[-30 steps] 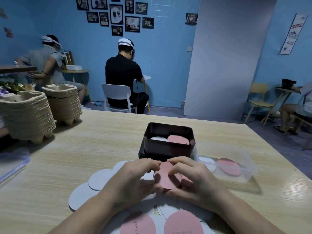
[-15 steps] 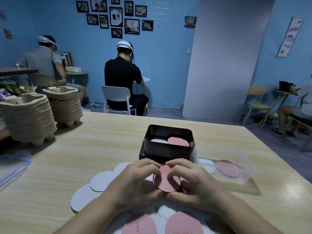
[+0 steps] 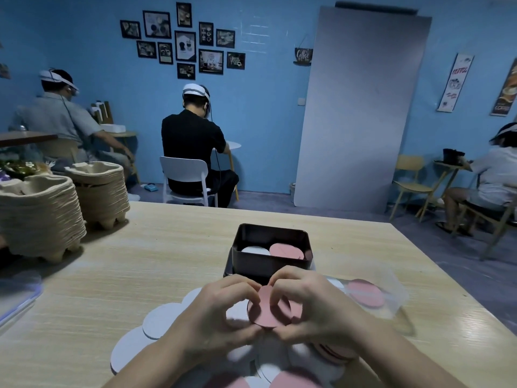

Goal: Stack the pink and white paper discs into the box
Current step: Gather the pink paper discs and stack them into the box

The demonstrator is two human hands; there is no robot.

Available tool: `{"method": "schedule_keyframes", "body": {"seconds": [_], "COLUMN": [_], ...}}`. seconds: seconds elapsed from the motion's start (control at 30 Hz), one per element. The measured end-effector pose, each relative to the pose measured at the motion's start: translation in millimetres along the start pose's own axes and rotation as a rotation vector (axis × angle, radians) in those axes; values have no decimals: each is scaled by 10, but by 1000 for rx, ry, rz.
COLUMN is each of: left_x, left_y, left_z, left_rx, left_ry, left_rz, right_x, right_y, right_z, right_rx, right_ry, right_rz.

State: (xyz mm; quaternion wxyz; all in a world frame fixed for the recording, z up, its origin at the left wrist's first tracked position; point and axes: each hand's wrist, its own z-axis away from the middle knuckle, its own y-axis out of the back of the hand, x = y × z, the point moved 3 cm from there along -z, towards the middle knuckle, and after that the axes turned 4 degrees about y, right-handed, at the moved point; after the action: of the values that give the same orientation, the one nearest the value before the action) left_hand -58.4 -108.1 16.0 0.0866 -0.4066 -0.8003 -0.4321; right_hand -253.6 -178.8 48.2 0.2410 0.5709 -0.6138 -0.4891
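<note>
Pink discs (image 3: 267, 310), a thin paper stack, sit pinched at the rims between left hand (image 3: 221, 312) and right hand (image 3: 313, 306), just before the dark box (image 3: 270, 264); fingers closed on them; light, bendable, seemingly best gripped by the edges.

The wooden table (image 3: 140, 275) bears paper discs (image 3: 159, 320), a dark box (image 3: 268, 264) and stacked pulp trays (image 3: 39, 217).
</note>
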Motion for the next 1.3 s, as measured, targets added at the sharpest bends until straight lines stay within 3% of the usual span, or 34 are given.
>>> {"method": "schedule_keyframes", "body": {"seconds": [0.27, 0.4, 0.7, 0.97, 1.13, 1.3], "left_x": [2, -196, -533, -500, -440, -452], "left_y": [255, 373, 187, 187, 209, 215], "left_z": [-404, -593, -504, -506, -666, -593], "left_rx": [37, 73, 30, -19, -120, -108], "left_ry": [28, 35, 64, 51, 43, 63], "left_rz": [56, -68, -231, -320, -376, -372], "right_x": [182, 489, 1024, 1153, 1236, 1189], "right_y": [416, 637, 539, 425, 386, 403], "right_z": [-236, -400, -637, -652, -594, -610], "right_rx": [142, 188, -6, -110, -58, -56], "right_ry": [-11, -147, -443, -365, -372, -336], "right_rz": [-71, -34, 194, 381, 342, 317]}}
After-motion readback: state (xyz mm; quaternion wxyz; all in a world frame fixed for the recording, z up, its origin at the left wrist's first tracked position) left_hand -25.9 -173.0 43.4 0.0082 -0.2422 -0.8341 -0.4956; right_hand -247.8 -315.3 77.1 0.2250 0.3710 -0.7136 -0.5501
